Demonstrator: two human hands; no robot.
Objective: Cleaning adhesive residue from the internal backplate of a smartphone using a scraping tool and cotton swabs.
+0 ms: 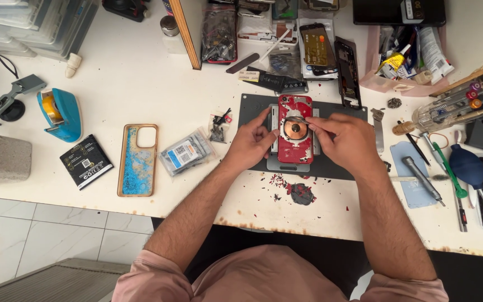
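Note:
A red phone back (294,146) with cracked, flaking paint lies face down on a dark grey work mat (339,168). A round copper coil (296,130) shows at its middle. My left hand (251,141) rests against the phone's left edge and steadies it. My right hand (346,140) grips thin metal tweezers (299,120) whose tips lie over the coil. Red paint chips (286,187) are scattered on the white table just in front of the mat.
A blue-patterned phone case (138,159), a bag of small parts (186,152) and a black packet (85,161) lie to the left, beside a blue tape dispenser (60,113). Screwdrivers and a blue air blower (468,166) crowd the right. Phone parts (315,47) line the back.

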